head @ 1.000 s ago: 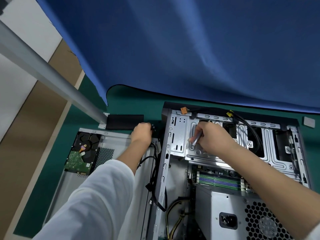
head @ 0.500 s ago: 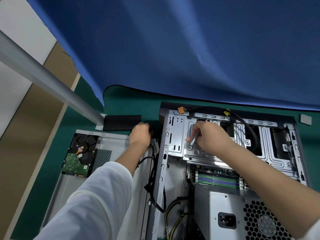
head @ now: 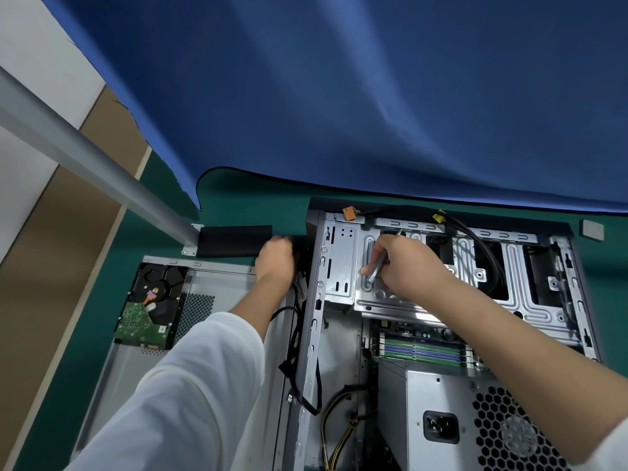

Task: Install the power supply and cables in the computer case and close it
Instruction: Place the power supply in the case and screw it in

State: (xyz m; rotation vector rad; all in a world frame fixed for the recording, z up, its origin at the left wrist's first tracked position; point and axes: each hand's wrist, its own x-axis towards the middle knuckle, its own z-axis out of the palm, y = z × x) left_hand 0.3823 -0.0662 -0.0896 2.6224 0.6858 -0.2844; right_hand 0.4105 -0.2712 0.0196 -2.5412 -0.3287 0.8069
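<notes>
The open computer case [head: 314, 300] lies on the green mat, its inside facing up. The grey power supply [head: 438, 396] sits in its near right corner, fan grille and socket toward me. Black cables [head: 475, 243] run over the silver drive cage [head: 530, 300]; yellow-black wires [head: 336, 419] coil near the power supply. My right hand [head: 404, 263] grips a thin grey tool [head: 377, 270] against the drive cage. My left hand [head: 275, 258] is curled on a black part at the case's far left corner; what it grips is hidden.
The grey side panel [head: 217, 277] lies left of the case, with a bare hard drive [head: 149, 307] on it. A black strip [head: 234, 239] and a grey metal pole [head: 85, 161] stand behind. A blue cloth [head: 373, 96] hangs behind. A small grey square [head: 592, 229] lies far right.
Both hands stay in place on the case; only the head camera has shifted slightly, so the scene sits a little lower and to the left.
</notes>
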